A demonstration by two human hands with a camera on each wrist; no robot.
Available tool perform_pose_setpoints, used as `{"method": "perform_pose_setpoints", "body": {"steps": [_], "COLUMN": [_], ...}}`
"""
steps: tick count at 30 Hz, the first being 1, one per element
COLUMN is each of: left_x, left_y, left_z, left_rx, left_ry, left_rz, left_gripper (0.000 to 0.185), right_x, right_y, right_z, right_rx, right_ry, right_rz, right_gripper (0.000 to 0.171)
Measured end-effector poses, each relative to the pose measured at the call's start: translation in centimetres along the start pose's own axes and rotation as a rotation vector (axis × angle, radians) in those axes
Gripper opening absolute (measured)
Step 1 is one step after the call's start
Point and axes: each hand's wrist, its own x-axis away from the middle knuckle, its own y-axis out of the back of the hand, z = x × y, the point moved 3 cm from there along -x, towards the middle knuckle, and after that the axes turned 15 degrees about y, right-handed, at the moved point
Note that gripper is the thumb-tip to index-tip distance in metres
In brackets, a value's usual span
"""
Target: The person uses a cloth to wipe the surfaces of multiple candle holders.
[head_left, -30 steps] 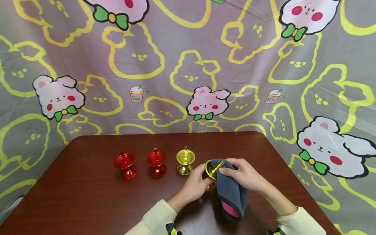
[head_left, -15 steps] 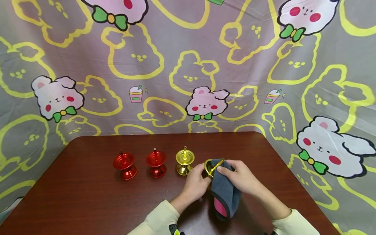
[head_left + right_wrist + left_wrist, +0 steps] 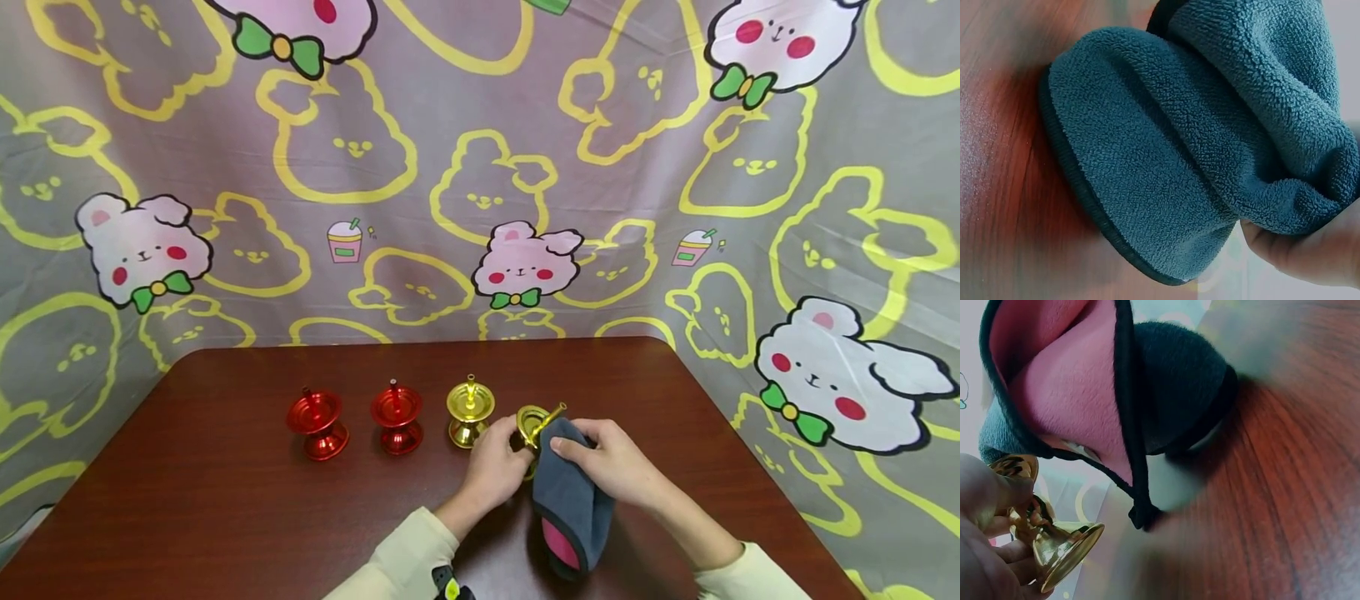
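My left hand (image 3: pixel 495 467) grips a gold candle holder (image 3: pixel 1063 550) around its narrow waist, its dish tilted and its spike leaning to the right. In the left wrist view its flared base shows below the fingers. My right hand (image 3: pixel 611 462) pinches a grey cloth (image 3: pixel 566 483) with a pink underside, thumb on top and the other fingers mostly hidden behind it. The cloth's upper edge lies right at the dish's rim, and its lower part hangs down over the table. In the right wrist view the cloth (image 3: pixel 1147 144) fills most of the picture, with folds bunched at the hand.
Another gold candle holder (image 3: pixel 471 408) stands upright just beyond my left hand. Two red candle holders (image 3: pixel 397 417) stand in line to its left. All rest on the dark red-brown wooden table (image 3: pixel 225 500). A patterned cloth curtain (image 3: pixel 420 208) hangs behind and at the sides.
The cloth and my right hand have shifted slightly left and down, baring more of the dish and spike. The standing holders have kept their places.
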Motion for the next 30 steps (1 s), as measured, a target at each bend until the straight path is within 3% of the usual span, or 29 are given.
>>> {"method": "perform_pose_setpoints", "body": {"steps": [12,30], "left_x": [0.3,0.4], "left_y": [-0.1,0.1], "left_z": [0.1,0.2], "left_rx": [-0.127,-0.128], "left_ry": [-0.027,-0.048], "left_rz": [-0.015,-0.019], "left_gripper": [0.022,0.016], "right_x": [0.3,-0.1], "right_y": [-0.7,-1.4], "right_z": [-0.2,0.3], "right_rx": [-0.068,-0.113], "right_ry": [0.015,0.044], "right_rz": [0.065,0.053], "right_gripper": [0.022,0.024]}}
